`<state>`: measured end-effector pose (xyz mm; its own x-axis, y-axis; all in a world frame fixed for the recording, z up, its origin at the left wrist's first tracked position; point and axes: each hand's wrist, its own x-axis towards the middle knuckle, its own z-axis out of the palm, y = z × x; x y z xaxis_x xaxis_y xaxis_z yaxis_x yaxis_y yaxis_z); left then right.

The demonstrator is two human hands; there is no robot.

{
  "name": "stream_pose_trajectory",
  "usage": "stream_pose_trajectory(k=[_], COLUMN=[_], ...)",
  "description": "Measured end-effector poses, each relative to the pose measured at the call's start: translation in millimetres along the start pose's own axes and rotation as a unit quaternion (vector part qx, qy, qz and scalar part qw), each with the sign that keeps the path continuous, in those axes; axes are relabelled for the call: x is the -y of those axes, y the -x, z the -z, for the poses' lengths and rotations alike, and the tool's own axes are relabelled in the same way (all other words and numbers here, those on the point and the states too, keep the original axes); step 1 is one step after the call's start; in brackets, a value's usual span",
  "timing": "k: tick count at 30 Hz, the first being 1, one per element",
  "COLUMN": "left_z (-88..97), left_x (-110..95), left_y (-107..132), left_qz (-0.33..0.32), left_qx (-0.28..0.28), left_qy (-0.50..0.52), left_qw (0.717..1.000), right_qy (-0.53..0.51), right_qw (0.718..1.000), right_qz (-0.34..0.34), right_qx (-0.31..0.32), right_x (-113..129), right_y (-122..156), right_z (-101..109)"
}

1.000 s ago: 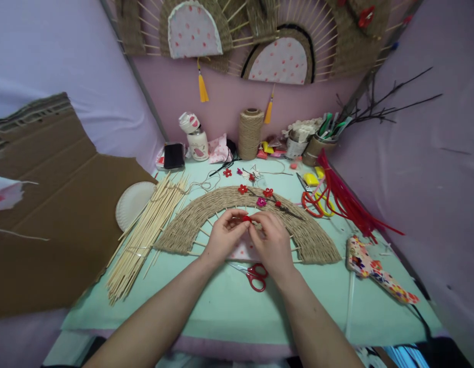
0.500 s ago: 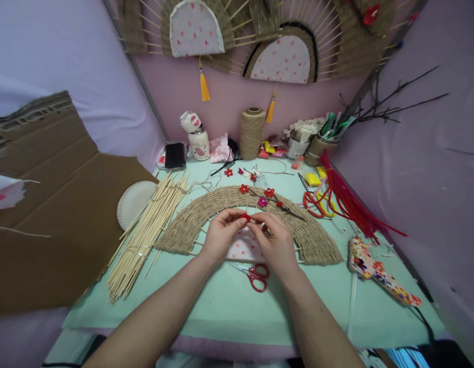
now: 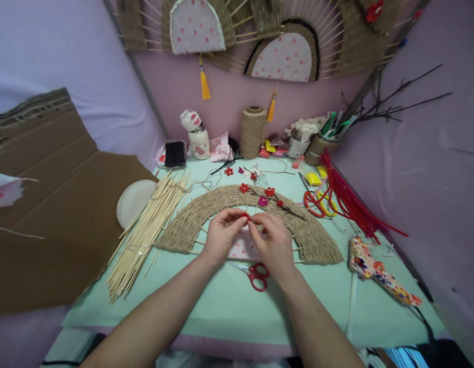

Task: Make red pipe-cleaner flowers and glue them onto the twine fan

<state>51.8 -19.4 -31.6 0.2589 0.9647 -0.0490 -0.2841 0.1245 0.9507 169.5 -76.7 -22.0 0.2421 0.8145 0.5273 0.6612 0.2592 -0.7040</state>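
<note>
My left hand (image 3: pixel 220 234) and my right hand (image 3: pixel 274 240) meet above the middle of a woven twine arch (image 3: pixel 190 220). Both pinch a small red piece (image 3: pixel 245 217), which looks like curled pipe cleaner; the fingertips partly hide it. On the arch lies a dark twig (image 3: pixel 294 211) with small red flowers (image 3: pixel 269 192) and a magenta flower (image 3: pixel 263 201) around it. Below my fingers a pink-spotted white cloth panel (image 3: pixel 242 246) shows inside the arch. Red-handled scissors (image 3: pixel 257 276) rest on the table between my wrists.
Bamboo sticks (image 3: pixel 144 237), a paper plate (image 3: pixel 131 204) and cardboard (image 3: pixel 60 230) are at left. Red pipe cleaners (image 3: pixel 346 199), more scissors (image 3: pixel 315 204) and a flower-patterned glue gun (image 3: pixel 375 271) lie at right. A twine spool (image 3: pixel 253 133) and a bottle (image 3: pixel 199 140) stand behind.
My right fingers have closed in slightly over the red piece, and less of it shows. Both hands stay at nearly the same spot; the things on the table have not moved.
</note>
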Motion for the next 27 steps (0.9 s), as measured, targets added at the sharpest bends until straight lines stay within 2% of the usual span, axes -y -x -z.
stream_pose_trajectory(k=[5,11,13,16,20,23,25,27], left_z=[-2.0,-1.1,0.0,1.2,1.8,1.8,1.9,2.0], left_x=[-4,-5,-3,-1,0,-2,-3,-6], left_y=[2,5,5,6,8,8,8,8], left_qz=[-0.036,-0.064,-0.077,-0.105,-0.138,-0.146,-0.139,-0.129], left_qx=[-0.007,0.002,0.009,0.026,0.047,0.062,0.075,0.098], left_qy=[-0.037,-0.073,-0.093,-0.133,-0.171,-0.176,-0.163,-0.149], left_qw=[0.999,0.995,0.993,0.985,0.974,0.972,0.974,0.975], right_qy=[-0.009,-0.005,-0.035,-0.115,-0.238,-0.317,-0.379,-0.449], right_qw=[1.000,1.000,0.998,0.983,0.926,0.878,0.834,0.777], right_qz=[-0.006,-0.007,-0.042,-0.136,-0.279,-0.346,-0.388,-0.423], right_qx=[-0.020,0.000,0.013,0.045,0.093,0.093,0.100,0.129], right_x=[1,1,0,-3,-7,-9,-11,-13], right_y=[1,0,-2,-6,-10,-11,-12,-12], right_z=[-1,0,3,7,12,14,16,18])
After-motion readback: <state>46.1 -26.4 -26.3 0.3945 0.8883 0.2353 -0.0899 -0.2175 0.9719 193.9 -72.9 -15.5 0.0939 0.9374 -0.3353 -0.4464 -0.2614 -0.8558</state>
